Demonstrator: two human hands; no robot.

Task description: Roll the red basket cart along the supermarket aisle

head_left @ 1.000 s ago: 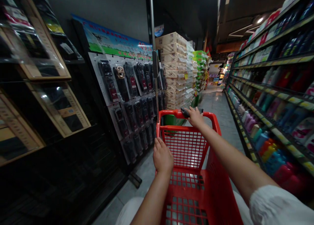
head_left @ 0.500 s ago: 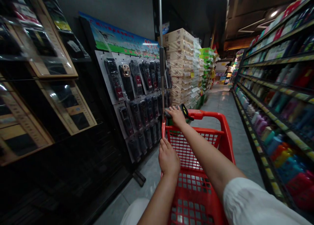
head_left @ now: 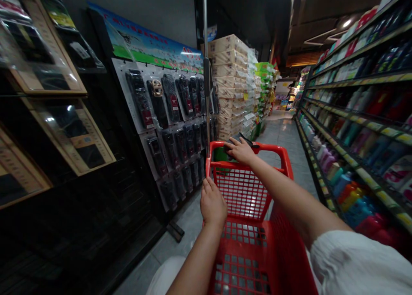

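My left hand (head_left: 214, 204) is closed over the left rim of a red plastic shopping cart (head_left: 243, 192) with grid walls. Farther forward, my right hand (head_left: 240, 151) lies over a small black object (head_left: 232, 148) at the cart's far rim, fingers curled on it. What that object is, I cannot make out; a dark strap-like part sticks out beyond the hand. Inside, the cart's grid bottom shows. A thin metal pole (head_left: 207, 97) with a grey sleeve rises by the cart's far left corner.
At the left stands a rack of packaged belts (head_left: 170, 97), with boxed goods (head_left: 74, 136) nearer. Stacked packs (head_left: 230, 85) rise past the rack. Shelves of bottles (head_left: 357, 115) line the right side. A grey tiled aisle (head_left: 278, 132) runs ahead.
My right hand has shifted right along the cart's far rim with the black object, which has turned. My left hand keeps its hold on the rim. The surroundings have slid left in view.
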